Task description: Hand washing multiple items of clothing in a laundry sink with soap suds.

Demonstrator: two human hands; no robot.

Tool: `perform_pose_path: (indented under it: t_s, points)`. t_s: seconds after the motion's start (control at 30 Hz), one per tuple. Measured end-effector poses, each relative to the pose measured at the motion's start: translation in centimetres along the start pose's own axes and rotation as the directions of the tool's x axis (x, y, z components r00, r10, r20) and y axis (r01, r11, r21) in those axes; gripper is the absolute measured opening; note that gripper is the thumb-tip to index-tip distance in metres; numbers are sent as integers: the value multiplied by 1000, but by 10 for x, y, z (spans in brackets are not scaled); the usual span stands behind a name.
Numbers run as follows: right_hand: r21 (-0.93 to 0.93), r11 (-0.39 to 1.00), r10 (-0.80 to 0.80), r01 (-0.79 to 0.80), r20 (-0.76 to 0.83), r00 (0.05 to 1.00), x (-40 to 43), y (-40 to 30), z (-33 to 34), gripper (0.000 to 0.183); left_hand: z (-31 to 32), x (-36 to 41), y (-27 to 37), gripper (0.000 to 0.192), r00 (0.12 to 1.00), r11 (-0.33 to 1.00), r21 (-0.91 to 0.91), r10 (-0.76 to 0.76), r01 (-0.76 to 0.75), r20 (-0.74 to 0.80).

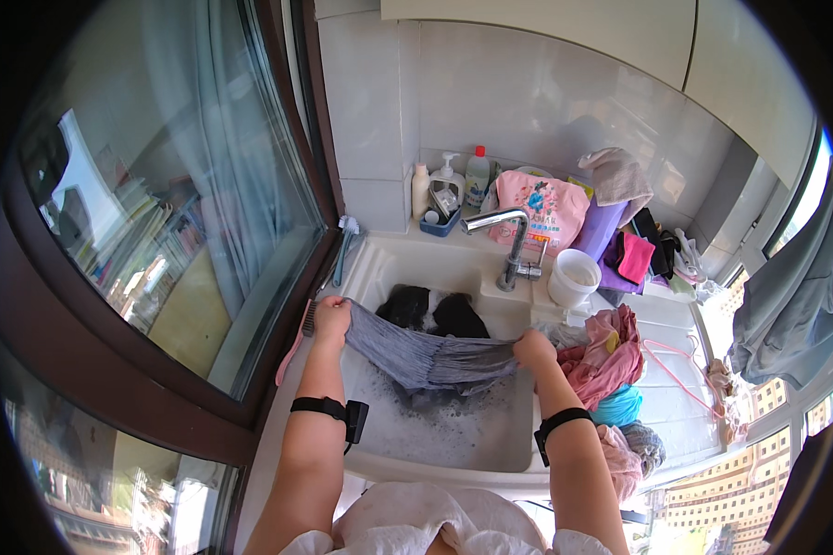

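Observation:
A wet grey cloth garment [430, 357] is stretched sideways over the white laundry sink [451, 463]. My left hand [332, 320] pinches its upper left corner near the sink's left rim. At the opposite end my right hand [535, 349] grips the other corner, by the right rim. The lower part of the garment hangs into soapy water [444, 430]. Behind it, black cloth [406, 307] lies in the sink's back part, partly in the water. A black strap with a small device [355, 420] circles my left forearm.
A chrome faucet [514, 243] and a white tub [574, 277] stand behind the sink. Damp clothes [604, 354] and a pink hanger [680, 374] lie on the right drainboard. Left are a pink brush [295, 347] and a blue-handled brush [345, 250]. Bottles [477, 179] and a pink bag [538, 208] line the wall.

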State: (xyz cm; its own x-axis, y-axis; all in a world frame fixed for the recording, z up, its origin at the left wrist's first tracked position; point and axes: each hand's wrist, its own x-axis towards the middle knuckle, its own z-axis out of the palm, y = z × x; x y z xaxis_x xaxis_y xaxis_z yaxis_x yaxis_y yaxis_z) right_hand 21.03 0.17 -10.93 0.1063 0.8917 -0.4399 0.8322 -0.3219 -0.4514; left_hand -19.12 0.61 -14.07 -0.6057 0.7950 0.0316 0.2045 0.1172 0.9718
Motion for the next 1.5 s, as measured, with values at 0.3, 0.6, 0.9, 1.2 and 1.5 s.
perform_pose_path:
  t_s: [0.3,0.6,0.9,1.2,1.5]
  points:
    - [933,350,-158,-79,142,977,25,-32,51,12,66,-38,-15,23,966,987,29,-160,158,204]
    - [-164,897,-391,411,141,910,30,-24,147,65,116,-107,-70,67,424,688,509,-310,-517,851]
    - [-314,843,-343,437,312,886,44,-10,176,75,130,-104,-114,63,480,575,698,-511,-426,713]
    - [-172,863,-397,475,352,848,88,-26,175,52,154,-70,-141,39,546,425,833,-630,-354,553]
    - [-356,833,-303,423,345,888,98,18,228,64,150,-88,-120,42,519,353,824,-648,-443,557]
